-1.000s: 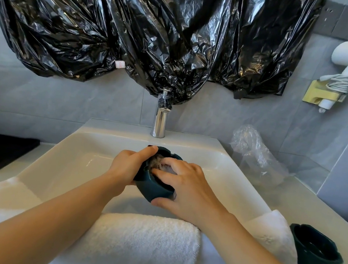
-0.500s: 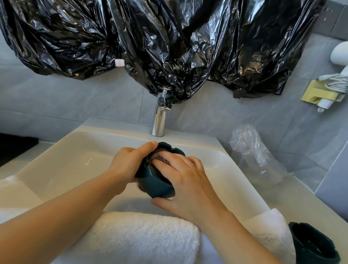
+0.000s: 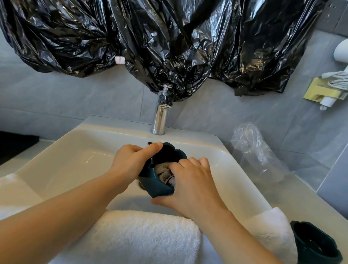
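I read this as the scrubbing stage of an ashtray wash, somewhere in the middle rather than near its end. The dark teal ashtray point(image 3: 157, 188) is held in the air above the hollow of the washbasin point(image 3: 114, 127), tilted with its mouth toward me. My view shows the left hand point(image 3: 129, 163) grasping its left wall, thumb laid along the notched rim and the other fingers wrapped behind. The right hand point(image 3: 195, 185) has its fingers bent down into the bowl, pressing a grey wad point(image 3: 164, 171) against the inside, with the thumb under the outer wall. The wad looks smeared with dark marks, so I judge that dirt is coming off but the inside is not yet clean. I see no water running into the washbasin from the faucet point(image 3: 159, 119) at its back edge, so a rinse seems to remain. A second ashtray point(image 3: 316, 250) stands on the counter to the right of the washbasin; I cannot tell whether it is washed or waiting. A white towel point(image 3: 144, 242) lies over the washbasin's front edge, probably for drying afterwards.
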Demonstrator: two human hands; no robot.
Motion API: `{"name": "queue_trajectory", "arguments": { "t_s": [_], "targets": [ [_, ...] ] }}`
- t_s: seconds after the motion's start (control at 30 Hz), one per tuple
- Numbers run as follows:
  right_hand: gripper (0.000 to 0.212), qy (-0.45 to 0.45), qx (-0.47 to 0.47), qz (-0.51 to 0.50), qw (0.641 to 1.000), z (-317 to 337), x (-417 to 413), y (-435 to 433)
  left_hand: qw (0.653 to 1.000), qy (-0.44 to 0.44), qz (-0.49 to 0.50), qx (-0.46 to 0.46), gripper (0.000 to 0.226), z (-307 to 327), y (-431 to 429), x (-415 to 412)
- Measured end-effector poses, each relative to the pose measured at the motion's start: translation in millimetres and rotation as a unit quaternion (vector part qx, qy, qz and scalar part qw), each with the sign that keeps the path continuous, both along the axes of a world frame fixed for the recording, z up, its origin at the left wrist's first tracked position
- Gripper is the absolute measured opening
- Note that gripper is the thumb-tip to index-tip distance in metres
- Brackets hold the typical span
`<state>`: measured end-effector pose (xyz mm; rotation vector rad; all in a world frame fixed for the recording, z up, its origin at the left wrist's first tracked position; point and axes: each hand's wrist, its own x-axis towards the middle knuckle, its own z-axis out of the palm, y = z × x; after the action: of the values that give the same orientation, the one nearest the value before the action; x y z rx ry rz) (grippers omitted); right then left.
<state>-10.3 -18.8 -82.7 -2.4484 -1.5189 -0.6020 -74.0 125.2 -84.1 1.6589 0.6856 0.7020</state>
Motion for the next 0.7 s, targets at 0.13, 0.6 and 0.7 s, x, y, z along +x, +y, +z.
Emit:
{"name": "queue_trajectory", "arguments": {
  "t_s": [0.13, 0.6, 0.7],
  "targets": [
    [0.049, 0.066, 0.007, 0.038, 0.997, 0.2, 2.2, 0.5, 1.000, 0.006, 0.001, 0.001, 0.049, 0.0, 0.7, -1.8],
    [0.012, 0.452, 0.272, 0.146, 0.837, 4.3, 4.7, -15.5, 0.997, 0.011, 0.071, 0.043, 0.050, 2.6, 3.5, -3.1],
    [0.014, 0.497, 0.363, 0.113, 0.780, 11.0, 8.4, -22.3, 0.994, -0.002, 0.107, 0.020, 0.052, 1.6, 10.0, -4.7]
  ]
}}
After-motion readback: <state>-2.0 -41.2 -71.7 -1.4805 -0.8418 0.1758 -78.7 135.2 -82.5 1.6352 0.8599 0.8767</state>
